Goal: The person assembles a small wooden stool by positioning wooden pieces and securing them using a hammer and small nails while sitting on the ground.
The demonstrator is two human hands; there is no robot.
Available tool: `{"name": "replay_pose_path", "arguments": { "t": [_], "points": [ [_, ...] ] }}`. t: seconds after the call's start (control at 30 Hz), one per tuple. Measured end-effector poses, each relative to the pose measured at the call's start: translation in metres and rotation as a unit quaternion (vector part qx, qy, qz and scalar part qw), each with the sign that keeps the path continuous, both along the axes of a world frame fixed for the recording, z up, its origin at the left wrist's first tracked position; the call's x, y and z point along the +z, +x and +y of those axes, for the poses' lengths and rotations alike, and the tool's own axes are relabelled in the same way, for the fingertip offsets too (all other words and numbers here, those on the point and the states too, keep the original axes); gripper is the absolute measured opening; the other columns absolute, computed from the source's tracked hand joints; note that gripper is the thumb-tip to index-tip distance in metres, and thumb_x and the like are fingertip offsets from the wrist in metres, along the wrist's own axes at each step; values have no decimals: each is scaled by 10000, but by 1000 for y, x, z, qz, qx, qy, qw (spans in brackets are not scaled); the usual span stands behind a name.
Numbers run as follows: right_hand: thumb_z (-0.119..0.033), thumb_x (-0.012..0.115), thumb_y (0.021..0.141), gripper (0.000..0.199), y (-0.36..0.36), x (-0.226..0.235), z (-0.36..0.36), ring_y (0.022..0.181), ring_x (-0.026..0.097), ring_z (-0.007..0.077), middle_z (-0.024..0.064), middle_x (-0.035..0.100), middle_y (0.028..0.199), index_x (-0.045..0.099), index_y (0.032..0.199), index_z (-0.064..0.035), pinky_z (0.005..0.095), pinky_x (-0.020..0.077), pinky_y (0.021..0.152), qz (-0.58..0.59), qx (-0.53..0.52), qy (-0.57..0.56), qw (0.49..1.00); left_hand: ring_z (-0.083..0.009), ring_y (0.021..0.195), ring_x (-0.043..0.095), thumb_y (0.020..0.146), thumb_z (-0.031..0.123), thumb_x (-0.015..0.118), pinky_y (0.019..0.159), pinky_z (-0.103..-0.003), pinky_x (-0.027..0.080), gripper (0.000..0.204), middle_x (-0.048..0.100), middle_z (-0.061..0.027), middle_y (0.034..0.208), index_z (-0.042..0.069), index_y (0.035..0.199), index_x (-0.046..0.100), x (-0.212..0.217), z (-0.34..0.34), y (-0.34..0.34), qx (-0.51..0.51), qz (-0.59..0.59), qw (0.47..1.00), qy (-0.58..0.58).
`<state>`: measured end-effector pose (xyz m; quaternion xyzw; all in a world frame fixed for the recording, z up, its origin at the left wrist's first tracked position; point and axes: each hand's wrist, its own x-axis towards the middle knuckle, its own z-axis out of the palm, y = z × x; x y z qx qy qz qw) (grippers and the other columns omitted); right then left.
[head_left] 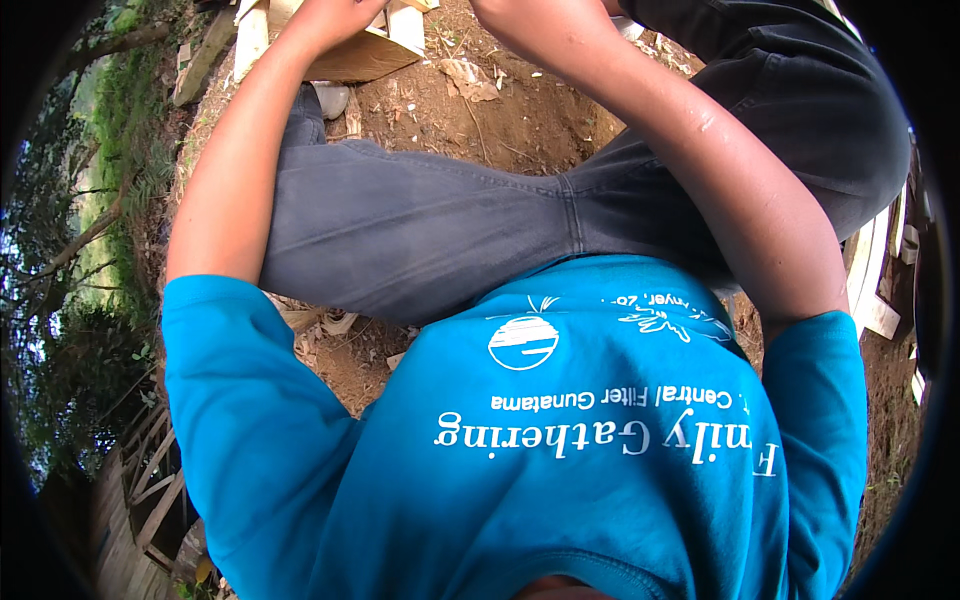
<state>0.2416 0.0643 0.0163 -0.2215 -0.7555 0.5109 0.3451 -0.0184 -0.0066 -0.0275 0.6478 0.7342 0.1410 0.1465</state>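
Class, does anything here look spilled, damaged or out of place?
Nothing looks clearly spilled or damaged. The pale wood pieces strewn on the ground at right do look untidy, lying at uneven angles.

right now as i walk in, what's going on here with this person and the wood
A person wearing a blue T-shirt and dark trousers is low over brown soil, arms reaching forward. The left hand is at a pale wooden piece, overlapping it in view; the right hand is further right. The top edge cuts off both hands, so I can't tell whether either grips anything. Wood scraps lie on the ground at the right.
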Motion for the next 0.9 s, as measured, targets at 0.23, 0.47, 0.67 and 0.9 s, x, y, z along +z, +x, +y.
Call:
{"name": "replay_pose_path", "arguments": {
  "t": [0.23,0.47,0.67,0.9],
  "points": [
    [-125,557,995,339,-5,1,-6,1078,666,452,271,693,1126,588,1321,-35,474,529,914,-52,6,25,998,-365,992,693,925,265,736,886,-443,536,349,720,-218,1036,-13,1128,677,0,-4,3,21,18,999,-16],
    [-141,546,1003,342,-8,-3,3,1078,668,455,273,695,1135,591,1327,-39,488,531,917,-19,8,20,1000,-385,931,689,909,330,756,843,-470,531,365,716,-206,980,3,1057,687,-1,-3,-7,37,68,997,-29],
    [-121,557,1000,367,-5,10,2,1081,671,454,277,697,1129,574,1361,-51,471,538,901,-150,52,26,987,-403,995,675,903,402,748,877,-485,520,411,708,-222,1033,25,1064,710,5,-8,-3,51,60,996,-35],
    [-159,567,991,377,-13,-6,6,1111,667,442,271,693,1169,603,1349,-45,474,529,946,-126,45,40,990,-381,1053,664,902,379,749,919,-480,508,384,697,-204,1110,30,1060,732,10,-2,-4,48,20,998,-43]
  ]
}}
